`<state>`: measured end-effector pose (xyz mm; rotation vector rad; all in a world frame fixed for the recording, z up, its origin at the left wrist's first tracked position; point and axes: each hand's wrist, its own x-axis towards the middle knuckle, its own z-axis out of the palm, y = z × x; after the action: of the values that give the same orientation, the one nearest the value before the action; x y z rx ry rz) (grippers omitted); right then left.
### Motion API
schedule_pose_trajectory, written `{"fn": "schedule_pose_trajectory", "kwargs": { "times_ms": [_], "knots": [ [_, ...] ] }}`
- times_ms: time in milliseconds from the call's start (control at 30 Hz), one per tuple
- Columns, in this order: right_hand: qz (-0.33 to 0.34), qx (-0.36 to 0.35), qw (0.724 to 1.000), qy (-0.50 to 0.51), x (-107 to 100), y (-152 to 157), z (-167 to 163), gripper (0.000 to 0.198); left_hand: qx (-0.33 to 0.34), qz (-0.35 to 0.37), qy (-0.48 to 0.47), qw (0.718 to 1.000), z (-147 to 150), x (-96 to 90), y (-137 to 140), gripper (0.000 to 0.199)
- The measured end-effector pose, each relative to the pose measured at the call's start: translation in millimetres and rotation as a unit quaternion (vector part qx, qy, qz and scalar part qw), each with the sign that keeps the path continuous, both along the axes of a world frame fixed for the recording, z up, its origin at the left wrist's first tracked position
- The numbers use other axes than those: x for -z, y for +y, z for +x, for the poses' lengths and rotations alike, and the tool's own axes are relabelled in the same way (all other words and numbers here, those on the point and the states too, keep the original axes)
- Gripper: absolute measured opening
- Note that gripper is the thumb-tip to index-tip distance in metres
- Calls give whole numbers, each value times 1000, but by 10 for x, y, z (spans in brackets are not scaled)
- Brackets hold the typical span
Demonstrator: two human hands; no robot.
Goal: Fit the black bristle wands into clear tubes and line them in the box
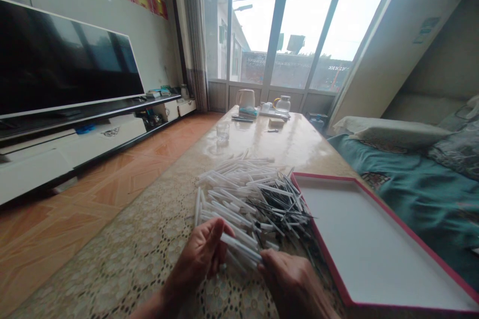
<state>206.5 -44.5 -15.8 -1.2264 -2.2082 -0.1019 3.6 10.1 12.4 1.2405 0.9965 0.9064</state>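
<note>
Between my two hands, just above the near part of the table, is a white plastic tube [241, 248]. My left hand [207, 246] pinches its left end between thumb and fingers. At the other end, the closed fingers of my right hand [290, 274] grip it; their tips are partly hidden. Right beyond my hands lies a loose pile of similar white tubes [224, 204]. Thin dark rods [280, 199] lie tangled at the pile's right side, some mixed with white pieces.
A shallow white box with a red rim [325, 244] lies to the right of the pile. Farther along the table [262, 149] stand a drinking glass [223, 134], a tissue pack [247, 111] and a glass pitcher [283, 103]. A teal-covered couch [411, 184] borders the right side.
</note>
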Motion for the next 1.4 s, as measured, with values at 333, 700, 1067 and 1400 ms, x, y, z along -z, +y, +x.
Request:
{"fn": "schedule_pose_trajectory", "kwargs": {
  "times_ms": [333,700,1067,1400],
  "knots": [
    [10,7,1000,-24,-84,4,67,15,51,-33,18,998,-14,91,6,46],
    [-58,26,998,13,-44,-60,-33,23,49,-63,-103,992,82,190,-157,39],
    [-319,-26,921,222,-308,-43,-46,39,35,3,-60,998,65,83,-190,37],
    [-182,170,901,354,-1144,41,790,27,-53,39,-31,997,59,158,-101,48]
  ]
}}
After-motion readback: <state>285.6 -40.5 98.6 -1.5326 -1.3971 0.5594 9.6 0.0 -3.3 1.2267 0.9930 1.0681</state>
